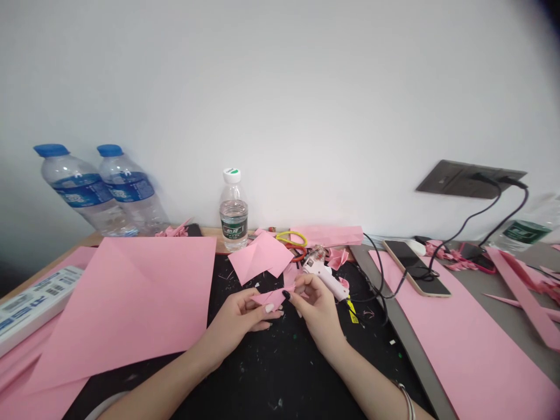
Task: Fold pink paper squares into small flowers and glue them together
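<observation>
A small folded piece of pink paper (272, 297) is held between both hands above the black mat (280, 373). My left hand (245, 315) is closed on its left part, thumb on top. At its right end, my right hand (312, 300) pinches the paper between thumb and fingers. Just beyond the hands lie creased pink squares (261, 256). A white glue gun (326, 279) rests behind my right hand, with a cable running right. Yellow-handled scissors (292, 238) lie behind the squares, beside an orange-red handle.
A small water bottle (234, 216) stands by the wall; two larger bottles (131, 195) are at back left. Large pink sheets (144, 303) and a white box (37, 303) lie left. Right are a phone (415, 268), cables and a pink strip (476, 338).
</observation>
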Demonstrator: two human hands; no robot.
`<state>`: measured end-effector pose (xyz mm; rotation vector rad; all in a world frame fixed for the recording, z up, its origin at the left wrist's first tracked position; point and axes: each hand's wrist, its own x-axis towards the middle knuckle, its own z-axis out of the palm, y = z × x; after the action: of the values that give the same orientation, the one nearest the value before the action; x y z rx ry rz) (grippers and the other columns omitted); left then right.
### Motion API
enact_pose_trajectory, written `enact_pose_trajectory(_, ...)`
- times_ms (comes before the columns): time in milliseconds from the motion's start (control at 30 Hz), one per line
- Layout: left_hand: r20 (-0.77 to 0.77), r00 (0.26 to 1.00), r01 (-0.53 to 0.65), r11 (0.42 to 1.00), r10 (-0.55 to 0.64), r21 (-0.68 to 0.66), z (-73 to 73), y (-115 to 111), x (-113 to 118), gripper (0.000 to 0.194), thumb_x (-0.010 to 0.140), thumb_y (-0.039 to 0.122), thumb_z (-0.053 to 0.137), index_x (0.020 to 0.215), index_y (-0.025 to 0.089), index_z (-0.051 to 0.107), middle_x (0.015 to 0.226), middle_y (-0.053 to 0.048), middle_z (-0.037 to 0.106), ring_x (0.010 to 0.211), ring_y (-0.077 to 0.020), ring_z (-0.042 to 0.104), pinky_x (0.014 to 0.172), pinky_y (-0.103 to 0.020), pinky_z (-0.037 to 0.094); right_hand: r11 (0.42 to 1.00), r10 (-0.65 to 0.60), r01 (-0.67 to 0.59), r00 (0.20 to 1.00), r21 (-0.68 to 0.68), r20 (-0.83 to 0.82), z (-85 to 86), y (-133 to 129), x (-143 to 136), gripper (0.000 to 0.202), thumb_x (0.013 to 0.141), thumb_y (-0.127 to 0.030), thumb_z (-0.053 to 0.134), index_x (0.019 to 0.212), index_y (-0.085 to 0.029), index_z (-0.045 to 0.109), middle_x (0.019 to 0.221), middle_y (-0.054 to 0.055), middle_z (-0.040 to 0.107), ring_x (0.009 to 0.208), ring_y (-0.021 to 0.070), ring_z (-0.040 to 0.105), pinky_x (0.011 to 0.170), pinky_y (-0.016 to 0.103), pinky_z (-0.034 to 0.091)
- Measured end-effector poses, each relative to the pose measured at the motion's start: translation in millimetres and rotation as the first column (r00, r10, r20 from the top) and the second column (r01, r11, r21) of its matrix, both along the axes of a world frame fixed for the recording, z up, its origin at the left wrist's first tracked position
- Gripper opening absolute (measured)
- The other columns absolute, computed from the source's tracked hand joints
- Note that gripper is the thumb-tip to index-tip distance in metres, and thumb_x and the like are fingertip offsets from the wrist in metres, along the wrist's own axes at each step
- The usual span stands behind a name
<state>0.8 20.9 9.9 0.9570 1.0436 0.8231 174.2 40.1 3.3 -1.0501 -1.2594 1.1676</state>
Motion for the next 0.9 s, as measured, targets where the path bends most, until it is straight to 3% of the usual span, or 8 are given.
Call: enact_pose_trajectory(900,-0.021,1.000,0.001,1.000,-0.001,0.008,1.6,-1.9,0.4,0.026,0.074,0.040,0.066,0.080,0.016,0.059,0.101,-0.008,0.072,0.101,-0.0262,0.066,0.080,-0.032,0.054,0.999,0.005,-0.005,1.000,0.042,0.017,2.3,-0.4,-0.4,0.017,0.072,-0.018,0.068,0.077,-0.020,0.052,0.074,-0.002,0.050,0.068,0.0137,0.050,0.059,0.024,0.041)
